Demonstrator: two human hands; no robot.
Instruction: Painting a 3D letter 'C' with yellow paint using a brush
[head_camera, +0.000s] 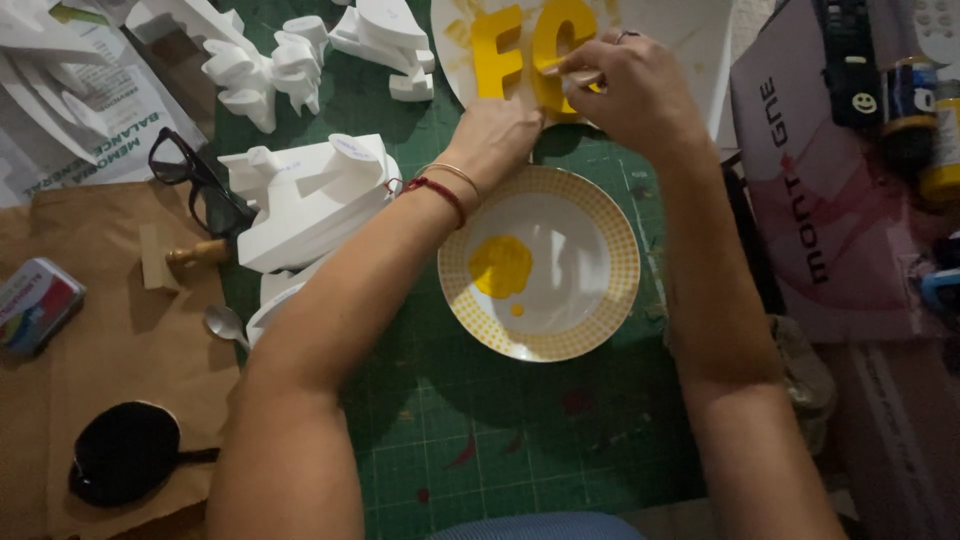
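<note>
Far left: small rectangular tin with a multicoloured lid (35, 303), lying on brown kraft paper (110, 350) that covers the left part of the surface. Below it, round black hand mirror or paddle with a short handle (125, 452), flat on the same paper.

Upper left: printed white paper sheets (95, 120); black-framed spectacles (198, 182), folded open, just beside a small wooden-handled tool (198, 252) and a metal spoon (226, 323).

Left of centre: large unpainted white foam letter shapes (310, 200), stacked on the green gridded cutting mat (520, 440); more white foam letters (275, 60) lie near the top edge.

Centre: left hand (497, 130), wearing a thin gold bangle and a red cord bracelet, fingers pressed down on the lower edge of the yellow-painted foam letters (525, 50), steadying them. The left forearm crosses over the stacked white shapes and hides part of them. The yellow letters rest on a white paint-smeared sheet (690, 40) at the top centre.

Below the hands: round white ceramic plate with a yellow checked rim (610, 250), holding a pool of yellow paint (500, 265), on the mat just beside the painted letters.

Right of centre: right hand (625, 85), closed around a thin brush (565, 72), its tip touching the rounded yellow letter.

Far right: pink-and-white cardboard box (830, 200); yellow paint bottles with dark caps (925, 120) at the edge.
</note>
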